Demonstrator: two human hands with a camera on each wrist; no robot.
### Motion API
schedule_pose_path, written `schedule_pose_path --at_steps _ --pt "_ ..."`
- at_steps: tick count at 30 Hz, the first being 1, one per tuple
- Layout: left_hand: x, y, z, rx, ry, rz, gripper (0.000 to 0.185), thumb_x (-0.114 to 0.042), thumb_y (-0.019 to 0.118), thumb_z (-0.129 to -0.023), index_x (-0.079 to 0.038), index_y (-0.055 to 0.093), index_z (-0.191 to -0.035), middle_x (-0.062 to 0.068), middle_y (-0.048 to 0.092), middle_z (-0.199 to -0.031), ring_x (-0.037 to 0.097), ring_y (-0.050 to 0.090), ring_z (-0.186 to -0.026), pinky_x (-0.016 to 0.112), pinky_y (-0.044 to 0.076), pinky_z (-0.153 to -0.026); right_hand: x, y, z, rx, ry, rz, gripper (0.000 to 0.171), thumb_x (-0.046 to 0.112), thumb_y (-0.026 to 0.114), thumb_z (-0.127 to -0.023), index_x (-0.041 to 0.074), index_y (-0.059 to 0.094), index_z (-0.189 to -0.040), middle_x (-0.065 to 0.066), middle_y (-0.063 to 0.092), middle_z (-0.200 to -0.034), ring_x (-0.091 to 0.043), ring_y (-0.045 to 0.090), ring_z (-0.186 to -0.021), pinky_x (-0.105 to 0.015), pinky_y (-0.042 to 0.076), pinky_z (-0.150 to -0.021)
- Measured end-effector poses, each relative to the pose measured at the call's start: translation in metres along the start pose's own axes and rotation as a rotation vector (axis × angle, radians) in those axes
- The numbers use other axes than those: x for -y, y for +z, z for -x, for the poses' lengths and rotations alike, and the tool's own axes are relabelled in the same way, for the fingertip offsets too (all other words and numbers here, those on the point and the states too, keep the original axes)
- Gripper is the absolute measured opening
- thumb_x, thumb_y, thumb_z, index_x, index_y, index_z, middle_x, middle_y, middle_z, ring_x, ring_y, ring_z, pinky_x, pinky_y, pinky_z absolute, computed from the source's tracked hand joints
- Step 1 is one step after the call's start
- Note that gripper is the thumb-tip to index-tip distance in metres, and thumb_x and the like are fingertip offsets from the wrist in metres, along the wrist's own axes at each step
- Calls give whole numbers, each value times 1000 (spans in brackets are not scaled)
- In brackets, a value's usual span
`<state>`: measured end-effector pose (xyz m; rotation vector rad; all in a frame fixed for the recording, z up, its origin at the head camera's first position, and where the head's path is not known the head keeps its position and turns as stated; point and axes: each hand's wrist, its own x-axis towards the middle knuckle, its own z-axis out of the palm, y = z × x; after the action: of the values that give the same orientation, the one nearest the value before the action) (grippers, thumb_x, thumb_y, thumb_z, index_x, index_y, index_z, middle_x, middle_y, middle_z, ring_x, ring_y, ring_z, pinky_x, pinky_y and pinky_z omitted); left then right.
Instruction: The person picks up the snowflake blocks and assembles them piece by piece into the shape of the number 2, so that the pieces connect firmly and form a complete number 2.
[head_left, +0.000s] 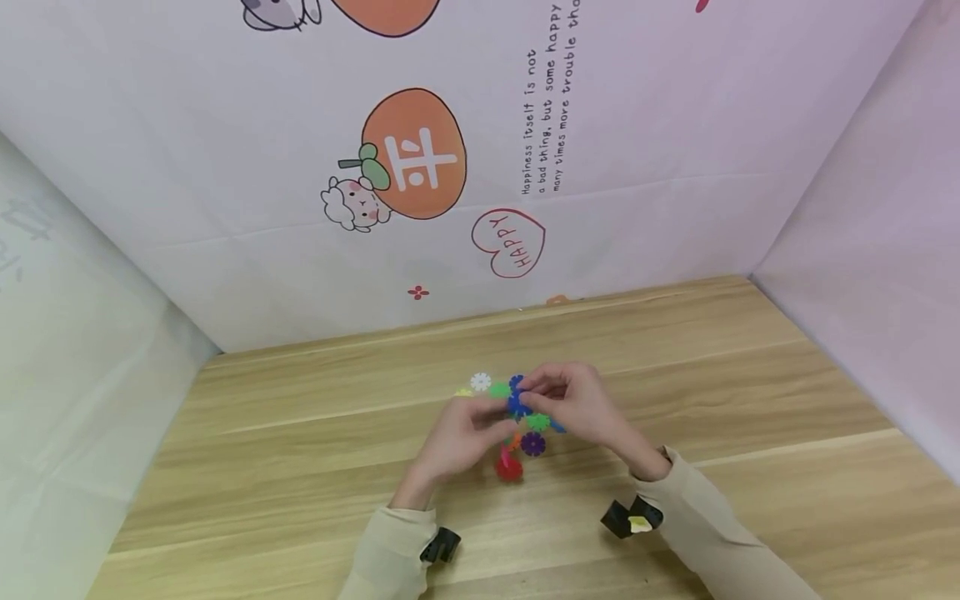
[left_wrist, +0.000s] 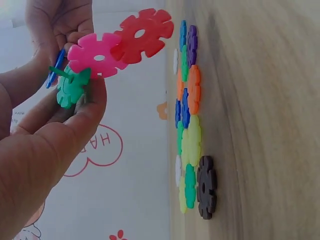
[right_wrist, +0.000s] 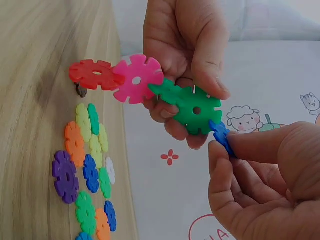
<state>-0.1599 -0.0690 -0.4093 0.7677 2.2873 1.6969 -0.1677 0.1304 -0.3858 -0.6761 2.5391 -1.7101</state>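
Note:
My left hand (head_left: 461, 437) pinches a green notched snowflake disc (right_wrist: 196, 111) between thumb and fingers. Joined to it are a second green disc (right_wrist: 165, 93), a pink disc (right_wrist: 137, 79) and a red disc (right_wrist: 96, 74), making a short chain held above the table. My right hand (head_left: 581, 404) pinches a blue disc (right_wrist: 223, 137) with thumb and forefinger. In the right wrist view the blue disc's edge is right at the rim of the green one. Fingers partly cover both discs there.
Several loose discs lie on the wooden table (head_left: 300, 450) below and beyond my hands, among them a purple disc (right_wrist: 65, 177), an orange disc (left_wrist: 194, 90) and a dark brown disc (left_wrist: 206, 187). A printed white cloth (head_left: 300, 275) rises at the back, with side walls left and right.

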Motion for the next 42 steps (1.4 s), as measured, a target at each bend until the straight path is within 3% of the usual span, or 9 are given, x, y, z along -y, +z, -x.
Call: schedule_pose_path --at_steps 4,11,15,21,32,37,42 --pt "0 0 1 -1 14 36 26 -1 64 -90 2 66 -116 14 68 -111 34 65 -102 26 52 -87 2 4 0 -13 -21 15 4 -1 70 -84 0 71 -88 -7 71 -79 -19 65 -66 -24 55 -59" --pt "-3 1 0 -16 -6 39 28 -2 64 -90 0 66 -118 13 67 -116 25 65 -104 26 52 -87 1 4 0 -25 -5 9 6 0 70 -85 3 72 -89 -4 71 -79 -23 66 -68 -26 55 -59" --pt "-6 1 0 -23 -24 55 28 -5 66 -90 -2 66 -117 12 67 -115 26 66 -103 26 52 -87 -2 3 1 -45 17 -5 9 1 70 -85 3 72 -94 -5 71 -83 -17 67 -71 -26 56 -65" --pt "-9 1 2 -34 -41 75 40 -9 67 -90 -6 58 -129 11 65 -119 27 63 -106 29 53 -85 -2 4 2 -77 28 -28 8 1 73 -83 2 68 -90 -6 67 -82 -16 66 -73 -25 57 -67" --pt "-14 -1 3 -12 -32 -20 49 -1 61 -92 -4 48 -139 14 59 -128 30 62 -108 36 53 -87 -3 5 1 -13 39 -43 7 1 66 -89 -2 70 -93 -13 71 -88 -19 69 -69 -28 57 -60" --pt "-14 -3 5 -5 -51 -28 46 -11 62 -94 -10 51 -138 10 64 -121 23 66 -99 29 54 -81 -8 -1 -2 2 24 -32 10 3 64 -90 -4 70 -97 -15 70 -89 -21 68 -72 -33 58 -63" --pt "-13 -7 7 -34 -78 -84 44 -21 66 -92 -16 56 -135 6 67 -113 19 67 -96 32 55 -81 -18 -16 -4 -7 77 56 11 6 66 -90 0 70 -98 -13 69 -91 -23 67 -76 -31 57 -66"
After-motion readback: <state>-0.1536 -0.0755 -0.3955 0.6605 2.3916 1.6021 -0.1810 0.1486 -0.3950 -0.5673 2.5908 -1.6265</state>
